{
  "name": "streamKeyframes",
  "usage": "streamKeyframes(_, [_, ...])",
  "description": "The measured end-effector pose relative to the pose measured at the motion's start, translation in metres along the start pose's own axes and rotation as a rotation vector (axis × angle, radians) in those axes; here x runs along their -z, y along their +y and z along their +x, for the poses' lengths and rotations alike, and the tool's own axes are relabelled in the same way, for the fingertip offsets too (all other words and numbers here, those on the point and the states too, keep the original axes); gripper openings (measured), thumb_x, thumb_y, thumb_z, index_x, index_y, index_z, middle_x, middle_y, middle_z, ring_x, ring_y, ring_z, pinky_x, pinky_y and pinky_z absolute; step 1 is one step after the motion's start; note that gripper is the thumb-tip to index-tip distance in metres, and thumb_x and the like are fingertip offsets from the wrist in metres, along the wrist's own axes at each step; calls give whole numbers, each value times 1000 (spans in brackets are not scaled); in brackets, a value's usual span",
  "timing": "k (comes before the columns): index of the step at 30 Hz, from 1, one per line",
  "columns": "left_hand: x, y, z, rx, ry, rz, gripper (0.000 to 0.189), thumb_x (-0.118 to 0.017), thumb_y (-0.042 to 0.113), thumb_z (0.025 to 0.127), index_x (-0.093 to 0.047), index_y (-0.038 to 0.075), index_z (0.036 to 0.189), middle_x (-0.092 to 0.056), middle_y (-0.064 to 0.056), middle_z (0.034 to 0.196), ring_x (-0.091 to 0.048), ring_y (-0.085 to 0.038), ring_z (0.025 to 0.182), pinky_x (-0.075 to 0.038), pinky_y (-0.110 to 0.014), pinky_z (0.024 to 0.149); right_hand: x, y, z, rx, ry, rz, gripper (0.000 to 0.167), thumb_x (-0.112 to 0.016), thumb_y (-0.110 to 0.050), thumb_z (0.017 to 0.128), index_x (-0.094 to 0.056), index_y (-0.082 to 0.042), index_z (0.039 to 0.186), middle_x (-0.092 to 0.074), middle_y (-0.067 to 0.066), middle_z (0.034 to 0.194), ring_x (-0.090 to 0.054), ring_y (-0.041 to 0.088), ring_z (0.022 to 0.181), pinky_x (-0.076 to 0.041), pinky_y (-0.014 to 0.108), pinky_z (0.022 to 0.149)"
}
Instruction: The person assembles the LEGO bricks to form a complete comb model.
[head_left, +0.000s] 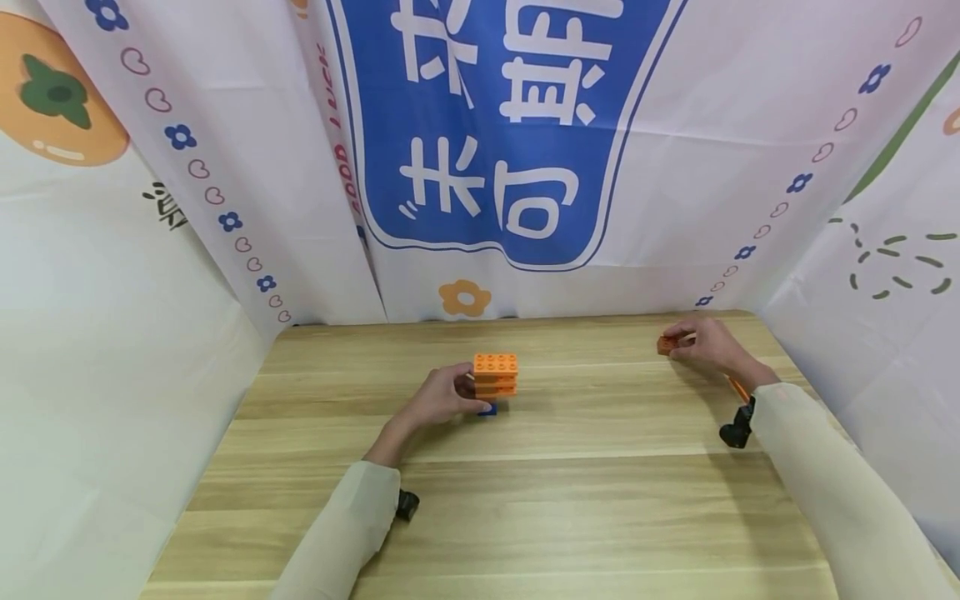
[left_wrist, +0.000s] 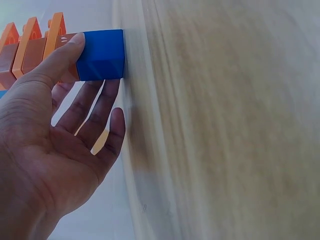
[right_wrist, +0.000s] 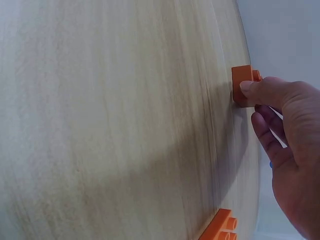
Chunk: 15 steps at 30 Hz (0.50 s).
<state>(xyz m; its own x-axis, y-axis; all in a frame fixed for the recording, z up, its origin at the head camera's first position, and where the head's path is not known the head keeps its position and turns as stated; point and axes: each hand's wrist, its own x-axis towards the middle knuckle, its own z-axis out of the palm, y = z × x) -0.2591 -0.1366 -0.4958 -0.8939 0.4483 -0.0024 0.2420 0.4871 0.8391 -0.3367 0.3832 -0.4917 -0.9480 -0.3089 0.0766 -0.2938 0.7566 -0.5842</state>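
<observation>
A stack of toy building blocks (head_left: 495, 374) stands upright on the wooden table, wide orange layers above a blue block (left_wrist: 102, 55) at its base. My left hand (head_left: 438, 395) holds this stack low down from the left. In the left wrist view its thumb lies along the side at the blue block's edge, and the other fingers reach behind. Far to the right, my right hand (head_left: 708, 345) pinches a small brownish-orange building block (right_wrist: 243, 86) between thumb and fingers, close over the table. Studs show on one face of that block.
Another orange block (right_wrist: 219, 227) lies on the table (head_left: 585, 500) near the right wrist, partly hidden by the arm in the head view. Printed white cloth (head_left: 675, 208) hangs behind the table's back edge and along both sides.
</observation>
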Motion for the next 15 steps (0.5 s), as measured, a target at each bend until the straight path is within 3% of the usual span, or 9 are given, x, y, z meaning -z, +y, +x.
streamKeyframes(15, [-1,-2,1,-3,-2,1,46,-88,14,89,-68,9,130,-76,-5,113,-72,-17,98,-61,-35,90,-4,-10,1,6,-14,-25,35,-82,1,89,-74,5,123,-73,27,120,-72,41,104,-62,43,86])
